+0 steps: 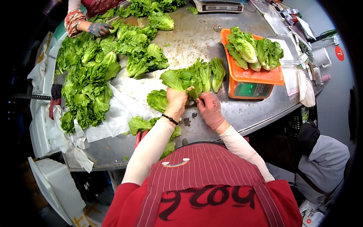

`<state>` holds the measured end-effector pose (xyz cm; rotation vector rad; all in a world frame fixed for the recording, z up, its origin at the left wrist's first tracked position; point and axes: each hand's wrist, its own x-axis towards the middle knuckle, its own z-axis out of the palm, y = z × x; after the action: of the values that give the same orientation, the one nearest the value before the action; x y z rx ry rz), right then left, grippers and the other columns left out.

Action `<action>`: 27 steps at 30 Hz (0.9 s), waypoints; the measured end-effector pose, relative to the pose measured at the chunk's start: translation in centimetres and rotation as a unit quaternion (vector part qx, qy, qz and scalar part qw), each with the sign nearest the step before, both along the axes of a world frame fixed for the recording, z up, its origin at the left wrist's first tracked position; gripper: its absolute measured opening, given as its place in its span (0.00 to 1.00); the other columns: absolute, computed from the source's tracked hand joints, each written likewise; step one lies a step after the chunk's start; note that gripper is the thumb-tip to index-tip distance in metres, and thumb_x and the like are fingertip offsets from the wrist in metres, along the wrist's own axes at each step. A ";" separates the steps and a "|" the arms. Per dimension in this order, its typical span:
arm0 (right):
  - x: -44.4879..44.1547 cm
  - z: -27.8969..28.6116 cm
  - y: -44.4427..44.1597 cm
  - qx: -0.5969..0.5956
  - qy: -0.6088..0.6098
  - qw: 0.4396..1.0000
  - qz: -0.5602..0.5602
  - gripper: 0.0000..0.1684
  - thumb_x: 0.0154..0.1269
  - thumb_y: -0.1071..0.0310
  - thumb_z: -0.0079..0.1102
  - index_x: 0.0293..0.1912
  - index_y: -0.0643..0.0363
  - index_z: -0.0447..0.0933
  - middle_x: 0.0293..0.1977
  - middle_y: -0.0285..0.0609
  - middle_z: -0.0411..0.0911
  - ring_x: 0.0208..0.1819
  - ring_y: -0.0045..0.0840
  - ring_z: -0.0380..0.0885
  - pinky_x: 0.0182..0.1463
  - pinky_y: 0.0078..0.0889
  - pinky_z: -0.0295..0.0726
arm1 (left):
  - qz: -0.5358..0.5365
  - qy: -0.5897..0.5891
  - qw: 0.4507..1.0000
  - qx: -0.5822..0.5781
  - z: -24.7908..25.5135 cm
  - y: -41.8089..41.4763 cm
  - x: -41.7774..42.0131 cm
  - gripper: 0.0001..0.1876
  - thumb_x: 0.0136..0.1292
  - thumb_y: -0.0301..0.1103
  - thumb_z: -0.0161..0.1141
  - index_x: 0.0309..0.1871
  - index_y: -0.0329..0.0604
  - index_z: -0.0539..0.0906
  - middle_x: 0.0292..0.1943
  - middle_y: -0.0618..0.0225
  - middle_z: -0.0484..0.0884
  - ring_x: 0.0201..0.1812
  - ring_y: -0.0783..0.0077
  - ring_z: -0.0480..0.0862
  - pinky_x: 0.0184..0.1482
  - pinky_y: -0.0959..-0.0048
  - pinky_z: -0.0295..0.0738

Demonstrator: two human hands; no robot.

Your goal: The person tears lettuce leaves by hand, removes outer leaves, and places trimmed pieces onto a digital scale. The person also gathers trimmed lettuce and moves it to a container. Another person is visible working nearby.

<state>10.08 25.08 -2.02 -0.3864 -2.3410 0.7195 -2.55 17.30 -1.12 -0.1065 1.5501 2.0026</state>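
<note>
My bare left hand (177,102) grips a head of green leaf lettuce (181,78) near its base, above the metal table. My right hand (210,109), in a thin pinkish glove, has its fingers bent at the stem end of that lettuce; whether they pinch a leaf or something else is hidden. Another lettuce (217,74) lies just beyond my right hand. Loose lettuce leaves (157,100) lie beside and under my left wrist. To the right, an orange plastic basket (255,76) holding several lettuce heads (245,49) rests on a scale with a lit green display (252,89).
A large lettuce pile (88,82) covers the table's left side, partly on white plastic sheeting (122,113). A co-worker's gloved hand (100,29) touches lettuce at the upper left. Another scale (219,8) stands at the far edge. Papers and small items line the right edge.
</note>
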 end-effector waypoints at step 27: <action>3.0 4.3 -2.5 -0.243 -0.192 0.946 0.098 0.13 0.66 0.71 0.62 0.49 0.64 0.78 0.42 0.51 0.82 0.39 0.37 0.85 0.46 0.35 0.82 | -0.279 0.386 0.795 -0.377 4.5 -6.8 -5.6 0.32 0.51 0.44 0.72 0.52 0.25 0.77 0.39 0.46 0.85 0.40 0.47 0.85 0.47 0.62 0.79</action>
<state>13.06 22.63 2.25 -0.5518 -2.5661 1.4425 -8.12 10.55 3.43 0.8599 2.4354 0.8661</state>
